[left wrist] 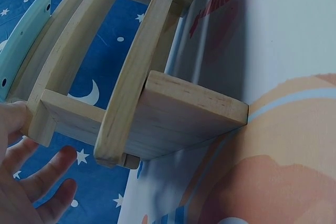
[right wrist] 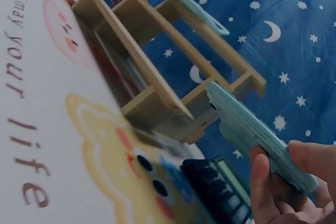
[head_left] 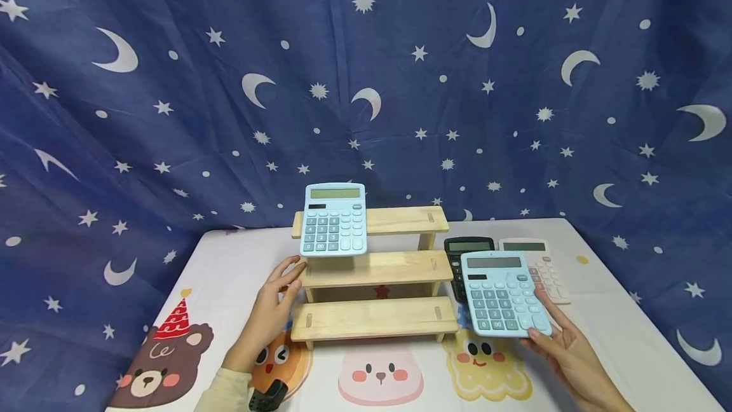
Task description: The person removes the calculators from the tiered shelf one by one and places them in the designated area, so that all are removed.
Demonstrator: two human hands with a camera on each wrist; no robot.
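My right hand [head_left: 563, 351] pinches a light blue calculator [head_left: 494, 294] by its lower right edge, holding it up with its keys facing me. In the right wrist view that calculator [right wrist: 257, 135] appears edge-on between thumb and fingers. A second light blue calculator [head_left: 334, 220] leans on the left part of a three-tier wooden shelf [head_left: 372, 320], over its top and middle tiers. My left hand [head_left: 271, 304] is at the left end of the middle tier, just below that calculator. In the left wrist view, the left hand [left wrist: 31, 177] touches the board's end, other fingers spread.
Behind the held calculator, a black calculator [head_left: 469, 245] and a white calculator [head_left: 546, 272] lie on the table right of the shelf. A white cloth with cartoon animals [head_left: 380, 374] covers the table. A blue curtain [head_left: 366, 81] with moons and stars hangs behind.
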